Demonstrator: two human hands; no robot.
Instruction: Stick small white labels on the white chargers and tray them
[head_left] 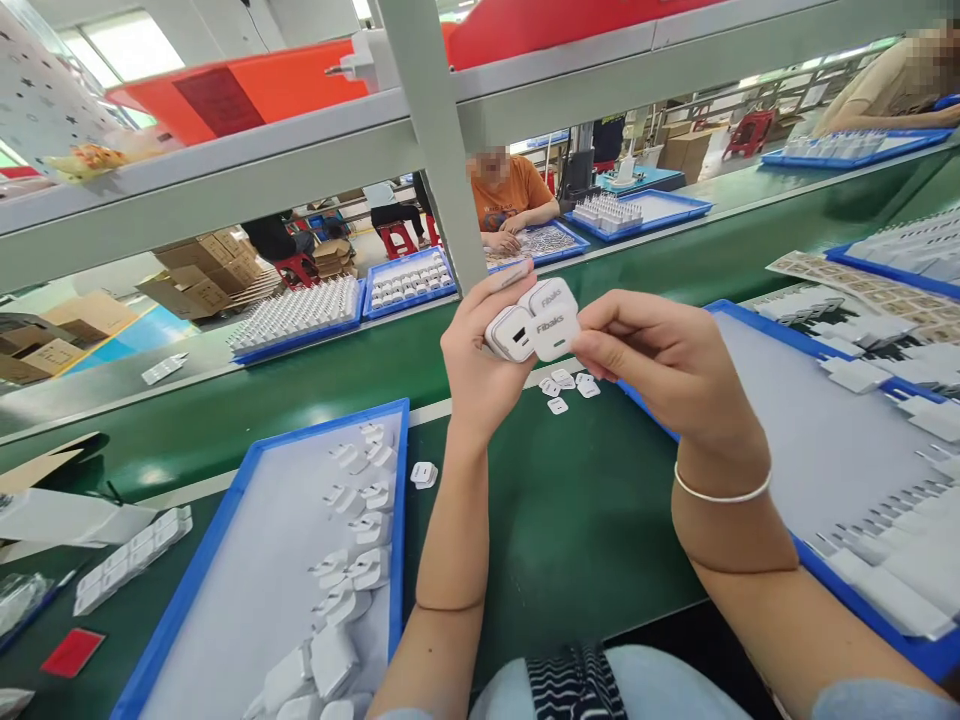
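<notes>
My left hand point(484, 350) is closed around white wall chargers; one charger point(510, 335) turns its end with a dark USB slot toward me. Just behind it, a rounded white end marked "Fibaks" point(553, 293) also shows. Between thumb and fingertips, my right hand point(667, 350) pinches a thin white cover plate point(553, 332), printed "Fibaks" and with a small slot. The plate overlaps the chargers; whether it touches them I cannot tell. Below the hands, several loose cover plates point(559, 382) lie on the green bench. A small stack of plates point(424, 475) sits left of my left forearm.
A blue-rimmed tray point(247, 480) of white chargers stands at left, another tray point(750, 360) at right with rows of chargers. Overhead runs a grey shelf beam point(225, 185) with an upright post point(442, 140). Across the bench, a person in orange point(517, 190) works at a tray.
</notes>
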